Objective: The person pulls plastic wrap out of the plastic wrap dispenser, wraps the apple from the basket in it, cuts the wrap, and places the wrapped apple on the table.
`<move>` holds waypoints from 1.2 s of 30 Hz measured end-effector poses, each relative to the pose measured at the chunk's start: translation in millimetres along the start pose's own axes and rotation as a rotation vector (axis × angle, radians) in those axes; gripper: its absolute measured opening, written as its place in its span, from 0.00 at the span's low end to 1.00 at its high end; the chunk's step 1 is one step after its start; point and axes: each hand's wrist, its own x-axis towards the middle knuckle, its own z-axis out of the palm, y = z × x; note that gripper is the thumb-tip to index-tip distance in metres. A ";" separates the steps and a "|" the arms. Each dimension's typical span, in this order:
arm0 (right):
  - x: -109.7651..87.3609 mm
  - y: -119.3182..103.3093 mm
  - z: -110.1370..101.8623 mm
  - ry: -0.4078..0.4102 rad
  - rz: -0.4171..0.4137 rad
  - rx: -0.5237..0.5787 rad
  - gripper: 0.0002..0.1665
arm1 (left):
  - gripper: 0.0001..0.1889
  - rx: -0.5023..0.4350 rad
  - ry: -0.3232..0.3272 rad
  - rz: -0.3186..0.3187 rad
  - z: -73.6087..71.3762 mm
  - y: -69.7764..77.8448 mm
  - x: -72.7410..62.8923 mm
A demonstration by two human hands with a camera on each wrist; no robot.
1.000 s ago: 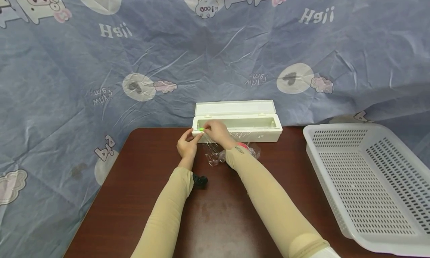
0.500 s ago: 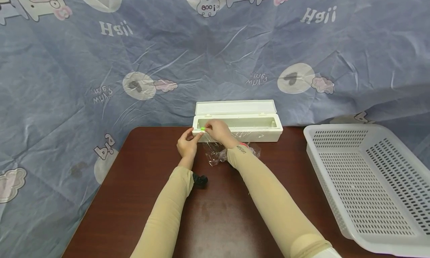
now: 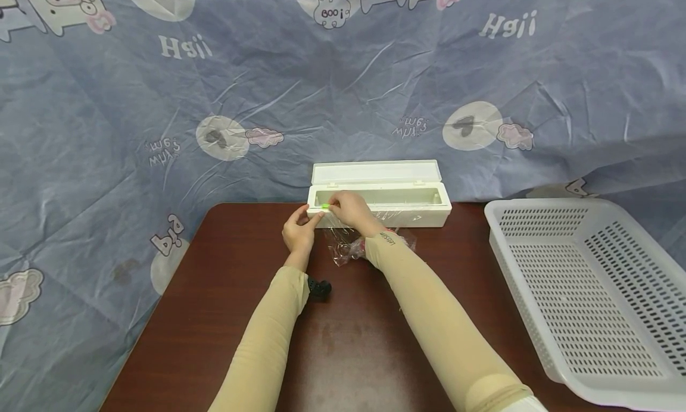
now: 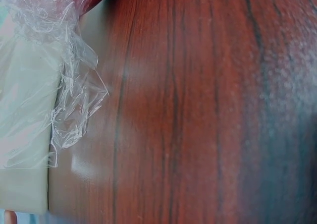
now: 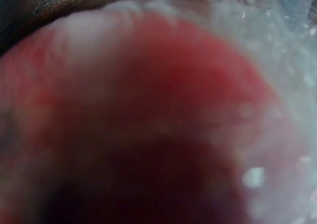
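Note:
A long white cling film dispenser point(image 3: 423, 217) lies at the back of the table with its lid point(image 3: 375, 172) raised. My left hand point(image 3: 298, 233) grips its left end, thumb on the front edge and fingers at the side. With bent fingers my right hand point(image 3: 351, 211) pinches a small green slide cutter point(image 3: 324, 206) on the front rim. Clear cling film point(image 3: 340, 246) hangs over the front onto the table, crumpled at its end. Under my right forearm is a red round thing point(image 5: 198, 75) wrapped in film, mostly hidden in the head view; it fills the right wrist view, blurred.
A white perforated plastic basket point(image 3: 522, 293) stands at the right of the brown wooden table point(image 3: 241, 245). Behind the table hangs a blue patterned cloth point(image 3: 321, 102). A small black device point(image 3: 320, 289) sits at my left wrist.
My right hand and the green slide cutter have shifted slightly to the right along the dispenser's front rim. The left hand keeps its grip on the left end.

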 end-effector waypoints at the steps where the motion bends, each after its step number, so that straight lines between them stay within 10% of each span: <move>1: 0.1 0.2 0.0 0.001 -0.002 -0.003 0.11 | 0.23 0.000 0.000 -0.001 -0.1 0.3 -0.3; 36: -20.8 38.7 -24.3 -0.021 0.010 0.057 0.13 | 0.24 -0.033 -0.014 -0.030 -0.5 0.2 -2.1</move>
